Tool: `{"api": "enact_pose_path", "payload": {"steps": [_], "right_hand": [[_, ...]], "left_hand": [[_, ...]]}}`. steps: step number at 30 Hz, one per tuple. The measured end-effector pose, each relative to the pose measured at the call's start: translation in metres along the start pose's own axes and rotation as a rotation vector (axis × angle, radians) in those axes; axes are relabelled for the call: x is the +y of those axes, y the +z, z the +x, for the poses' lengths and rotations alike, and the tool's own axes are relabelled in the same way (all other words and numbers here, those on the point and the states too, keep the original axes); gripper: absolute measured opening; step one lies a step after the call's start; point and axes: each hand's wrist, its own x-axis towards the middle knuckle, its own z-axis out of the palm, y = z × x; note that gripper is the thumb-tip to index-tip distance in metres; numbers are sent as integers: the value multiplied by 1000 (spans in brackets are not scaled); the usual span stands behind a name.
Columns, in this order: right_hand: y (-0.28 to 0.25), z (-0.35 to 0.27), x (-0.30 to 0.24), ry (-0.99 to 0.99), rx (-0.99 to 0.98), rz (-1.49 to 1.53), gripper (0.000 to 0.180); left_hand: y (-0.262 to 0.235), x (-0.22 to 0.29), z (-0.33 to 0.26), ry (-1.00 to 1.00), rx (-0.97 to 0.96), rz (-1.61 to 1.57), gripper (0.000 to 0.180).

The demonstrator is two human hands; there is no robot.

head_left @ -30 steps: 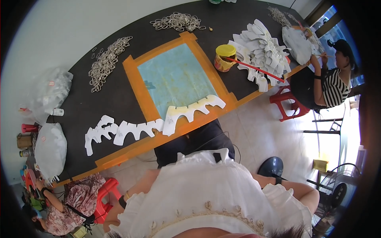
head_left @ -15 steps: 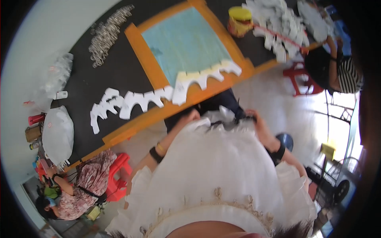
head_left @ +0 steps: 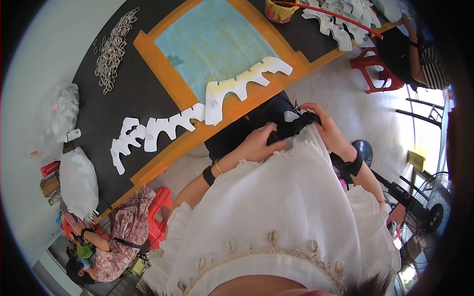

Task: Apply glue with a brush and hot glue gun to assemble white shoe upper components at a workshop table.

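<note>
Both hands, left hand (head_left: 257, 144) and right hand (head_left: 323, 127), pinch a dark crumpled fabric strip (head_left: 292, 127) against a white ruffled blouse (head_left: 291, 197), near the black worktop (head_left: 123, 93).

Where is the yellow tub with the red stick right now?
In the head view, the yellow round tub stands at the top edge on the black table, right of the pale blue mat and left of the stacked white scalloped cutouts.

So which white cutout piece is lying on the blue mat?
The big scalloped cutout with yellowish stains; it overlaps the blue mat, while the other white cutouts lie on the black tabletop.
</note>
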Motion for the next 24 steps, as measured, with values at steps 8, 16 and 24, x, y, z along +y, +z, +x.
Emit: {"api": "enact_pose_path", "payload": {"steps": [8, 16, 24], "right_hand": [[4, 13, -24, -22, -110, -201, 50], [19, 17, -25, -130, -171, -293, 51], [25, 15, -34, -99, -191, -280, 54]], "left_hand": [[1, -4, 6, 20, 175, -311, 33], [2, 11, 10, -85, 33, -423, 47], [9, 23, 13, -16, 56, -172, 39]]}}
